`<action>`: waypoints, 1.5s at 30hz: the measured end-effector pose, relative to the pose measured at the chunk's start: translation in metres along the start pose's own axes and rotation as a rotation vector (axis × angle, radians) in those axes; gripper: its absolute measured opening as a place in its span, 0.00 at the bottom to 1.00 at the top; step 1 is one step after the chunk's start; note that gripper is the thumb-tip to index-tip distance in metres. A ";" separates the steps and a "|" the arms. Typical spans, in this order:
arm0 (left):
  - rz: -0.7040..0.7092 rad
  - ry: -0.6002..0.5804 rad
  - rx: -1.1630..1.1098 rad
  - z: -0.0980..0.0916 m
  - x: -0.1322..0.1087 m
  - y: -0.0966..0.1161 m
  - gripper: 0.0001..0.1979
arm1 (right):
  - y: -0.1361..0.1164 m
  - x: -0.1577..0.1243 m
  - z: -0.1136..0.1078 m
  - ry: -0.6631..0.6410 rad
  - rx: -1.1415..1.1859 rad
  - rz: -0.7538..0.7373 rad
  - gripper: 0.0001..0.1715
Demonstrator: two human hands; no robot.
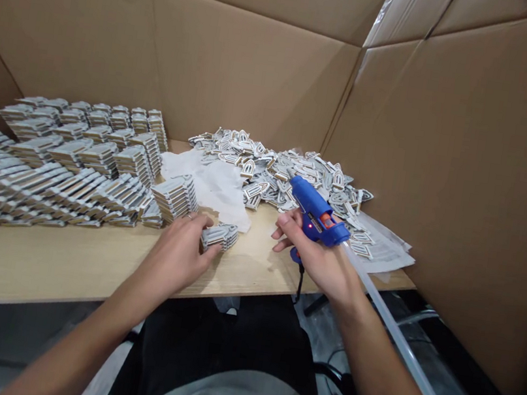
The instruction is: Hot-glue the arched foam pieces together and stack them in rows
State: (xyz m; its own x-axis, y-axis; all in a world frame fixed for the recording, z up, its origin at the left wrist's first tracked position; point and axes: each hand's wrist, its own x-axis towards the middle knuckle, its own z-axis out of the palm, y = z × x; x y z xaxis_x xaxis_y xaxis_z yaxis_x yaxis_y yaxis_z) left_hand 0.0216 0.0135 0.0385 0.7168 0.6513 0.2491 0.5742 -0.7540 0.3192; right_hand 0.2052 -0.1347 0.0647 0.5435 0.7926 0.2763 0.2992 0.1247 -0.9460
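My right hand [317,255] is wrapped round the grip of a blue glue gun [314,210]. Its nozzle points up and to the left, and a long clear glue stick [392,329] trails out of its back toward me. My left hand [180,254] rests on the wooden table [61,259], fingers curled on a small stack of grey-and-white flat pieces [221,236]. The two hands are about a hand's width apart near the table's front edge.
Rows of stacked grey pieces [65,161] fill the table's left half. A loose heap of the same pieces [287,171] lies at the back right, over white paper [216,184]. Cardboard walls [243,69] close in the back and right side.
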 end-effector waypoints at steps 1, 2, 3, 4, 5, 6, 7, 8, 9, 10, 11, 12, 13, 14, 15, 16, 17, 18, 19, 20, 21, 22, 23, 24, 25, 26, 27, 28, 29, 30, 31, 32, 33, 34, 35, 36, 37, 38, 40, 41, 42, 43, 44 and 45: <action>-0.008 -0.014 0.009 0.000 0.000 0.000 0.15 | 0.000 0.000 0.000 0.003 -0.005 0.003 0.21; -0.013 -0.028 0.015 -0.001 0.000 0.000 0.15 | 0.000 0.000 0.000 0.007 -0.009 0.006 0.21; -0.014 -0.039 0.017 -0.001 0.000 0.000 0.15 | -0.001 0.000 0.000 0.008 -0.014 0.009 0.21; -0.011 -0.046 0.017 -0.001 0.000 0.000 0.14 | -0.001 0.000 0.000 0.008 -0.019 0.012 0.21; -0.008 -0.051 0.016 -0.002 0.000 0.000 0.14 | -0.001 0.000 0.000 0.005 -0.022 0.013 0.22; -0.005 -0.056 0.013 -0.002 0.000 0.000 0.13 | 0.000 0.000 0.000 0.002 -0.022 0.008 0.22; -0.003 -0.060 0.009 -0.003 0.000 0.000 0.13 | 0.000 0.000 0.000 -0.001 -0.019 0.000 0.22; -0.002 -0.064 0.005 -0.003 0.000 0.000 0.13 | 0.000 0.000 0.000 -0.002 -0.014 -0.010 0.23; 0.000 -0.067 0.001 -0.003 0.001 0.000 0.12 | 0.000 0.000 0.000 -0.003 -0.009 -0.021 0.22; 0.003 -0.069 -0.003 -0.003 0.001 -0.001 0.12 | 0.001 0.001 0.000 -0.005 -0.005 -0.029 0.22; 0.006 -0.070 -0.007 -0.003 0.001 -0.001 0.12 | 0.001 0.001 0.000 -0.006 -0.002 -0.035 0.22; 0.009 -0.069 -0.009 -0.003 0.000 -0.001 0.12 | 0.001 0.001 0.000 -0.007 -0.001 -0.037 0.22; 0.008 -0.069 -0.009 -0.003 0.000 -0.001 0.12 | 0.002 0.001 0.000 -0.008 0.000 -0.039 0.21; 0.006 -0.068 -0.008 -0.003 0.000 -0.002 0.12 | 0.002 0.001 -0.001 -0.008 0.000 -0.042 0.21; 0.004 -0.069 -0.008 -0.003 0.000 -0.002 0.12 | 0.003 0.001 -0.001 -0.010 -0.001 -0.044 0.21; 0.002 -0.067 -0.010 -0.003 0.000 -0.002 0.12 | 0.003 0.002 -0.001 -0.015 -0.004 -0.046 0.21; 0.001 -0.065 -0.014 -0.003 -0.001 -0.002 0.12 | 0.004 0.002 -0.002 -0.025 -0.008 -0.046 0.21; 0.004 -0.062 -0.019 -0.003 -0.001 -0.002 0.12 | 0.004 0.002 -0.002 -0.033 -0.013 -0.045 0.21; 0.007 -0.061 -0.025 -0.003 -0.001 -0.002 0.12 | 0.004 0.002 -0.002 -0.035 -0.014 -0.044 0.21; 0.010 -0.060 -0.029 -0.003 -0.001 -0.002 0.12 | 0.004 0.002 -0.002 -0.032 -0.014 -0.043 0.21; 0.012 -0.060 -0.031 -0.003 -0.001 -0.002 0.12 | 0.004 0.002 -0.002 -0.027 -0.012 -0.041 0.21; 0.014 -0.060 -0.032 -0.003 -0.001 -0.002 0.12 | 0.004 0.002 -0.002 -0.019 -0.010 -0.041 0.21; 0.014 -0.062 -0.031 -0.003 -0.001 -0.002 0.13 | 0.003 0.002 -0.002 -0.012 -0.008 -0.041 0.22; 0.013 -0.062 -0.031 -0.003 -0.001 -0.002 0.13 | 0.003 0.002 -0.002 -0.013 -0.008 -0.043 0.22; 0.010 -0.064 -0.032 -0.004 -0.001 -0.002 0.13 | 0.003 0.002 -0.002 -0.017 -0.009 -0.045 0.22; 0.007 -0.068 -0.032 -0.004 0.000 -0.002 0.13 | 0.003 0.002 -0.003 -0.021 -0.011 -0.046 0.21; 0.003 -0.073 -0.032 -0.004 0.000 -0.002 0.13 | 0.003 0.002 -0.003 -0.022 -0.011 -0.047 0.21; 0.001 -0.077 -0.033 -0.005 0.000 -0.002 0.14 | 0.003 0.002 -0.003 -0.021 -0.009 -0.048 0.21; 0.000 -0.082 -0.035 -0.005 0.000 -0.002 0.14 | 0.003 0.002 -0.003 -0.021 -0.005 -0.050 0.21; 0.000 -0.085 -0.036 -0.005 0.001 -0.002 0.14 | 0.004 0.002 -0.003 -0.018 -0.001 -0.055 0.21; 0.000 -0.088 -0.035 -0.005 0.001 -0.002 0.14 | 0.004 0.002 -0.003 -0.014 0.003 -0.060 0.21; -0.001 -0.090 -0.032 -0.005 0.001 -0.002 0.14 | 0.004 0.002 -0.003 -0.012 0.003 -0.064 0.21; 0.000 -0.092 -0.028 -0.005 0.001 -0.002 0.13 | 0.004 0.002 -0.003 -0.008 0.000 -0.068 0.21; 0.001 -0.095 -0.026 -0.005 0.001 -0.002 0.13 | 0.005 0.002 -0.003 -0.007 -0.006 -0.068 0.21; 0.002 -0.099 -0.028 -0.004 0.001 -0.002 0.13 | 0.005 0.002 -0.004 -0.010 -0.015 -0.064 0.21; 0.001 -0.104 -0.033 -0.004 0.001 -0.002 0.13 | 0.005 0.003 -0.005 -0.013 -0.027 -0.058 0.21; -0.002 -0.110 -0.040 -0.004 0.000 -0.003 0.13 | 0.007 0.004 -0.006 -0.009 -0.041 -0.054 0.21; -0.006 -0.112 -0.045 -0.004 0.000 -0.003 0.13 | 0.008 0.005 -0.009 0.004 -0.062 -0.054 0.21; -0.016 -0.114 -0.040 -0.004 -0.001 -0.004 0.12 | 0.014 0.010 -0.015 0.037 -0.160 -0.057 0.21; -0.020 -0.114 -0.032 -0.004 -0.001 -0.004 0.11 | 0.018 0.013 -0.019 0.057 -0.243 -0.069 0.20; -0.024 -0.114 -0.026 -0.004 -0.001 -0.005 0.11 | 0.023 0.016 -0.023 0.063 -0.348 -0.080 0.18; -0.025 -0.113 -0.022 -0.003 -0.001 -0.005 0.10 | 0.028 0.019 -0.027 0.062 -0.465 -0.097 0.16; -0.026 -0.111 -0.020 -0.003 -0.001 -0.006 0.10 | 0.033 0.022 -0.030 0.057 -0.575 -0.106 0.13; -0.026 -0.107 -0.018 -0.002 -0.001 -0.006 0.10 | 0.038 0.025 -0.032 0.040 -0.670 -0.099 0.10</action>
State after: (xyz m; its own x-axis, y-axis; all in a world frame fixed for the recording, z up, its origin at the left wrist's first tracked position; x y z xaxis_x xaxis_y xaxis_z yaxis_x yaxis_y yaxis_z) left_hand 0.0164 0.0175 0.0382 0.7403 0.6572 0.1412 0.5869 -0.7343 0.3410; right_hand 0.2548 -0.1294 0.0411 0.5135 0.7720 0.3746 0.7635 -0.2117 -0.6102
